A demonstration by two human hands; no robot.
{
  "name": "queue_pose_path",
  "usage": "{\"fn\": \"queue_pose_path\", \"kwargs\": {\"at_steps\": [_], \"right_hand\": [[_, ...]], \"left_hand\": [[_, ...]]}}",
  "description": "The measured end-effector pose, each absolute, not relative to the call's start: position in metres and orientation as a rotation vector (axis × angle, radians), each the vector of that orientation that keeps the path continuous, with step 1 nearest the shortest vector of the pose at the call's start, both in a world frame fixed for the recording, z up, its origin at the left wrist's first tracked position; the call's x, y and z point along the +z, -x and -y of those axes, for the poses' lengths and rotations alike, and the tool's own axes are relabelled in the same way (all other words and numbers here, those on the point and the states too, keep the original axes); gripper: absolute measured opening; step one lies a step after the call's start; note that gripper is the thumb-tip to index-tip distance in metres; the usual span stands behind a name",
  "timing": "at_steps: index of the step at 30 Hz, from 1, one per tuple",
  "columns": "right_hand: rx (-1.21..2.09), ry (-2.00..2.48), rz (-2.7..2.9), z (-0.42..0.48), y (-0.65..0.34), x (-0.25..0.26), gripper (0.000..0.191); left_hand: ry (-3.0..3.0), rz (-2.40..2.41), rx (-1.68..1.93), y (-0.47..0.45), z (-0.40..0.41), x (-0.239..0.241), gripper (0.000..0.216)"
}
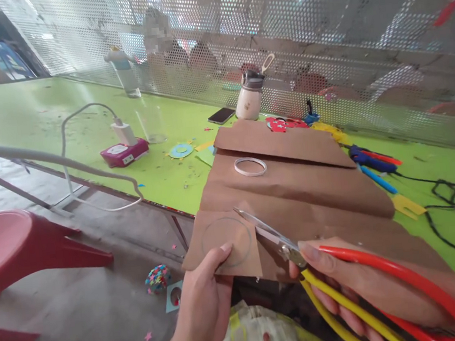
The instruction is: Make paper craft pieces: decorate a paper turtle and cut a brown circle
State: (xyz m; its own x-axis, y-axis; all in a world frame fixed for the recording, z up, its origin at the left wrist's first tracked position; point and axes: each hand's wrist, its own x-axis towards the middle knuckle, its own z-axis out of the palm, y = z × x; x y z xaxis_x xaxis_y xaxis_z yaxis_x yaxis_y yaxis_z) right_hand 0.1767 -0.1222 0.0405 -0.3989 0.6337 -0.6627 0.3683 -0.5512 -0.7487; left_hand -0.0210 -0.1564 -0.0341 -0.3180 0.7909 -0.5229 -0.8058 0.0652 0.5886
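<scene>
My left hand (208, 282) pinches the near left corner of brown kraft paper (241, 252), thumb on top and fingers beneath. A circle outline (250, 238) is drawn on this piece. In my right hand (333, 270) is a pair of scissors (290, 247) with red and yellow handles. Their blades point up and left, at the right edge of the circled piece; whether they touch it I cannot tell. Beyond the blades, a white ring (251, 174) lies on a large creased sheet of brown paper (293, 185).
On the green table (197, 187) stand a white bottle (248, 99), a phone (221, 116), clear cups and a purple power adapter (125, 152) with a white cable. A blue glue gun (371, 157) and black cord lie right. A red stool (26, 249) stands left.
</scene>
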Motion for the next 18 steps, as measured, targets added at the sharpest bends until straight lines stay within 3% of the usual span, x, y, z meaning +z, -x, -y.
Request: {"fn": "queue_pose_path", "kwargs": {"at_steps": [8,14,18], "right_hand": [[1.987,1.581,1.380,0.115,-0.192,0.027,0.041],[1.914,1.601,1.393,0.109,-0.208,0.030,0.023],[1.901,1.601,1.430,0.100,-0.208,0.035,0.026]], "left_hand": [[0.047,-1.011,1.596,0.023,0.157,-0.037,0.049],[0.010,-0.983,1.561,0.025,0.156,-0.037,0.054],[-0.027,-1.023,1.580,0.025,0.154,-0.034,0.052]]}}
